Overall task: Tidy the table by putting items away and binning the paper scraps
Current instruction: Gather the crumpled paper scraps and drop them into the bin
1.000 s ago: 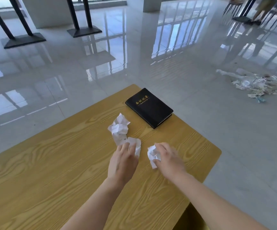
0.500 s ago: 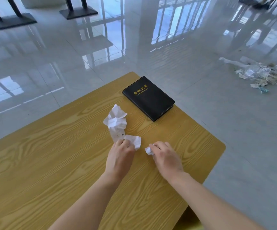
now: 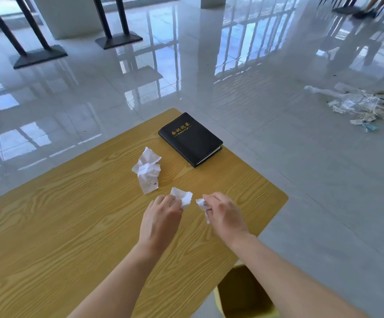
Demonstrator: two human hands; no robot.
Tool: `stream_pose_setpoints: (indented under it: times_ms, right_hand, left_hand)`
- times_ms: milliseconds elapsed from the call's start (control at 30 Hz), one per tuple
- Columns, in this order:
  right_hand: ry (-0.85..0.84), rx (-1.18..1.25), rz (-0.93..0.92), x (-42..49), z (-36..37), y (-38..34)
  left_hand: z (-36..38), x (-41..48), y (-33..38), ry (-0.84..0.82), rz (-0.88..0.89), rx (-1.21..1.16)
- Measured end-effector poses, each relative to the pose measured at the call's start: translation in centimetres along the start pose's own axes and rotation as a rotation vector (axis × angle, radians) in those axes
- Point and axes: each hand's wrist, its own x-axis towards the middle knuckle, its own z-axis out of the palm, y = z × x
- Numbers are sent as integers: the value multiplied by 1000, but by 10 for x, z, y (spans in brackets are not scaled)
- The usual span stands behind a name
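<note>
Paper scraps are what it's all about here, and three of them show on the wooden table [image 3: 48, 237], none binned yet. The left hand [image 3: 161, 216] has its fingers curled onto a small white wad [image 3: 183, 196], pinching its near edge, with the wad resting on the tabletop. The right hand [image 3: 224, 214] is closed around a second crumpled scrap [image 3: 202, 204], most of it tucked under the fingers, so how firmly it is held is hard to say. Just beyond the left hand sits the biggest crumpled paper [image 3: 147, 169], untouched, lying free near the middle of the table. Farther out, toward the far corner, a black notebook [image 3: 189, 138] with gold lettering lies flat and closed, not put away. Down at the near right, under the table's edge, a yellow bin [image 3: 243, 292] waits with its mouth open. So, early days by my reckoning: two scraps in hand, one to collect, the notebook to store, nothing dropped in the bin as far as this view shows.
</note>
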Motion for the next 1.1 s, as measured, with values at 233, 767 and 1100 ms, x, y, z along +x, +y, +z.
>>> stream_pose_setpoints:
  times_ms: [233, 767, 1100]
  right_hand:
    - [13, -4, 1, -39, -25, 14]
    - [67, -31, -33, -138, -72, 70]
    - [62, -71, 127, -180, -72, 88]
  left_hand:
    - [-9, -26, 43, 26, -17, -34]
    - [-12, -96, 143, 30, 7, -22]
    - [15, -105, 171, -31, 70, -102]
